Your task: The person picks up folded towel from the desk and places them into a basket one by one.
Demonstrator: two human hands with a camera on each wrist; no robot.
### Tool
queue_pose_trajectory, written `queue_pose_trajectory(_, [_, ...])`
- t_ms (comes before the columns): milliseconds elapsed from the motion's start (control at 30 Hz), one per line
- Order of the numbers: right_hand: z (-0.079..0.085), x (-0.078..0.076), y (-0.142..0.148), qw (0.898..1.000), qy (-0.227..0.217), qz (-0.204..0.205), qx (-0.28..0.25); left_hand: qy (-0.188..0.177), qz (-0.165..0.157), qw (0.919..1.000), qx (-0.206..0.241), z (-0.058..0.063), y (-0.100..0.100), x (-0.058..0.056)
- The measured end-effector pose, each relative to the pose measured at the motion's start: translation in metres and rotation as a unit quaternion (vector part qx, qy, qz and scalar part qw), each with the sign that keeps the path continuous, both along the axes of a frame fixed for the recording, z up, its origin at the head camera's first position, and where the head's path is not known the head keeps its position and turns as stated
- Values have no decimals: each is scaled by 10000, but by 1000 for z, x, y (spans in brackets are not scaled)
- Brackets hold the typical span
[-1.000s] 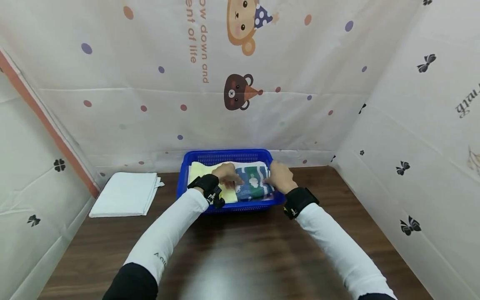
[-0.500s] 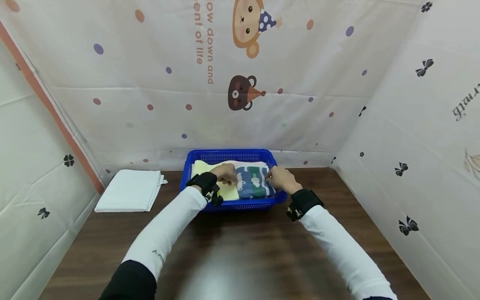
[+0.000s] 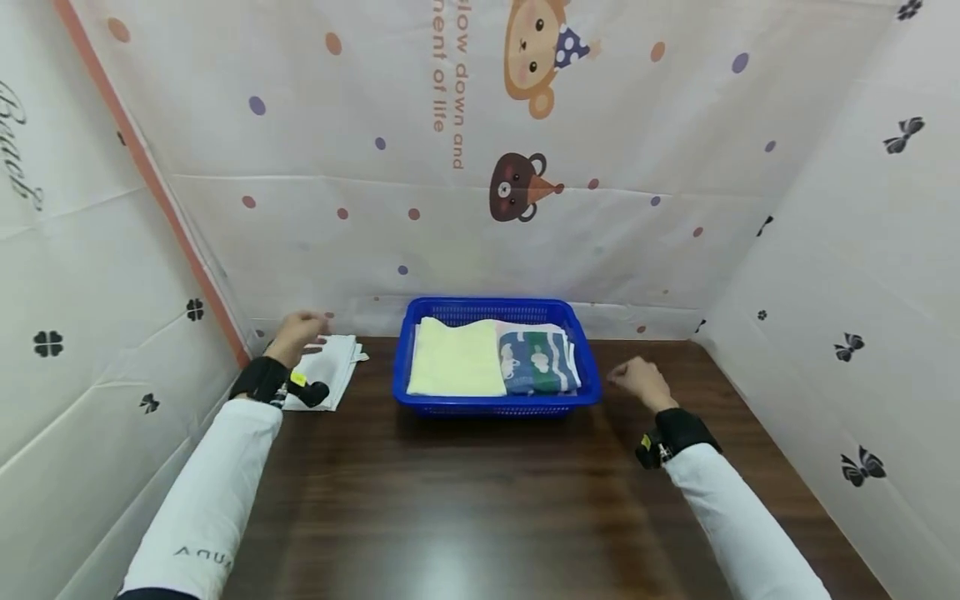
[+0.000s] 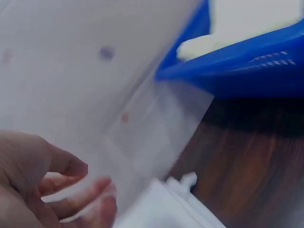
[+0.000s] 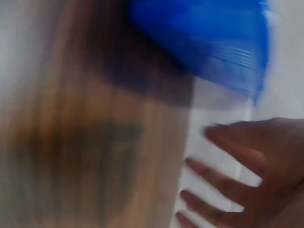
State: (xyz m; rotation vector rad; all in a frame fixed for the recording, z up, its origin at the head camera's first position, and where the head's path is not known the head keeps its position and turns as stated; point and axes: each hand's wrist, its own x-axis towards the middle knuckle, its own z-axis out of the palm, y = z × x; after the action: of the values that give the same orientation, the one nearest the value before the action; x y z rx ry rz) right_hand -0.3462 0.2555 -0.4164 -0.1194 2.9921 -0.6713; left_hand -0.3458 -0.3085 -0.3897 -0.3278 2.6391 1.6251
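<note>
My left hand [image 3: 296, 336] hovers over the folded white cloth [image 3: 330, 367] at the left, its fingers loosely bent with nothing in them. In the left wrist view, the fingers [image 4: 71, 166] stand apart above that cloth's edge. My right hand [image 3: 641, 381] is in the air just right of the blue plastic basket [image 3: 495, 408], holding nothing; its spread fingers [image 5: 218, 183] show blurred in the right wrist view. Inside the basket lie a folded pale yellow cloth [image 3: 457, 358] and a folded blue-green patterned cloth [image 3: 536, 362], side by side.
The brown wooden table [image 3: 450, 500] carries the basket near its back edge. A white printed sheet [image 3: 337, 250] hangs behind it, and similar sheets enclose the left and right sides.
Both hands have left the cloths in the basket. The left hand has swung left to the white cloth; the right has moved out to the right. The view has turned slightly left.
</note>
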Motion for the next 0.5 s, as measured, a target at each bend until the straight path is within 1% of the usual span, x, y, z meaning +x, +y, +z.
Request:
queue_pose_trajectory(33, [-6, 2, 2, 9997, -236, -7, 105, -126, 140, 9998, -27, -8, -5, 1])
queue_pose_trajectory(67, [-12, 3, 3, 9987, -472, -15, 182, -245, 269, 9992, -174, -17, -8, 1])
queue_pose_trajectory(100, [-19, 4, 3, 9973, -691, -99, 214, -349, 368, 9977, -446, -25, -12, 1])
queue_pose_trajectory(133, [-24, 5, 1, 9963, -806, -191, 237, -437, 466, 9950, -768, -33, -14, 2])
queue_pose_trajectory(167, [-29, 6, -1, 9958, -829, -293, 261, -518, 581, 9902, -1160, -41, -16, 2])
queue_pose_trajectory(200, [-33, 7, -3, 9953, -831, -390, 310, -621, 693, 9834, -1560, -48, -18, 1])
queue_pose_trajectory(267, [-39, 8, -10, 9944, -868, -485, 362, -804, 706, 9713, -2125, -61, -22, 1])
queue_pose_trajectory(333, [-42, 9, -16, 9951, -801, -403, 425, -1077, 654, 9591, -2535, -73, -26, 1])
queue_pose_trajectory(367, [-43, 9, -20, 9953, -797, -324, 444, -1222, 579, 9530, -2712, -78, -28, 0])
queue_pose_trajectory(433, [-43, 9, -26, 9956, -839, -138, 393, -1472, 443, 9431, -2950, -87, -31, 0])
queue_pose_trajectory(500, [-44, 11, -29, 9958, -846, -11, 338, -1667, 396, 9364, -3063, -92, -31, 1])
